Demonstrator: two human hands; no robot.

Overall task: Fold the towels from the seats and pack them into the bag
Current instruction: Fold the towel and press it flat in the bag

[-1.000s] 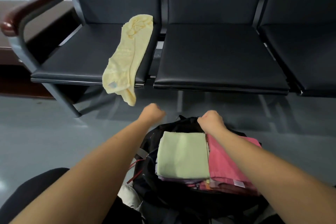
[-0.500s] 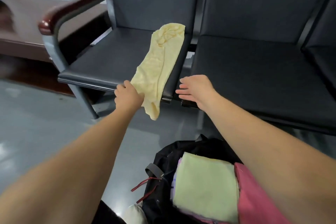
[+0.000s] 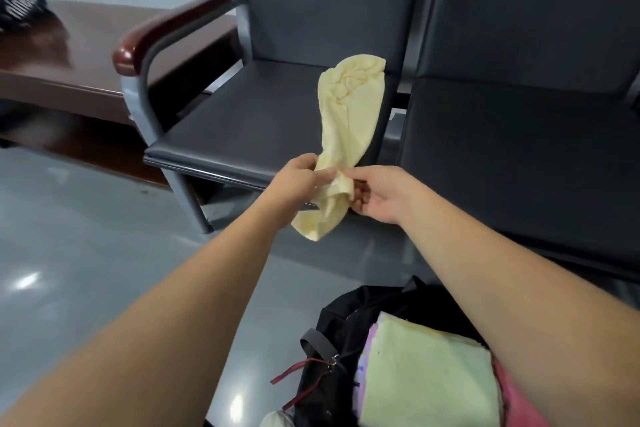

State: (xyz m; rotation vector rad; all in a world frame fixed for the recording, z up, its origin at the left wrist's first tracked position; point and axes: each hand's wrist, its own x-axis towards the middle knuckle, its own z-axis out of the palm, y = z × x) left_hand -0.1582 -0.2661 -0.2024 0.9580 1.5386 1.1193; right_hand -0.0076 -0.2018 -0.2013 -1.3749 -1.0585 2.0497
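Gripped the yellow towel by its near end, left hand and right hand both pinching, at the seat front edge, the rest lying along the seat. Likely best lifted clear, corners found first.

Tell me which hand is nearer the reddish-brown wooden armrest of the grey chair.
Left. The left hand grips the crumpled pale yellow towel on the side toward the reddish-brown wooden armrest; the right hand holds the towel's far side, farther away.

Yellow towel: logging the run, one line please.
left hand: pinches yellow towel | right hand: grips same | towel: partly on seat
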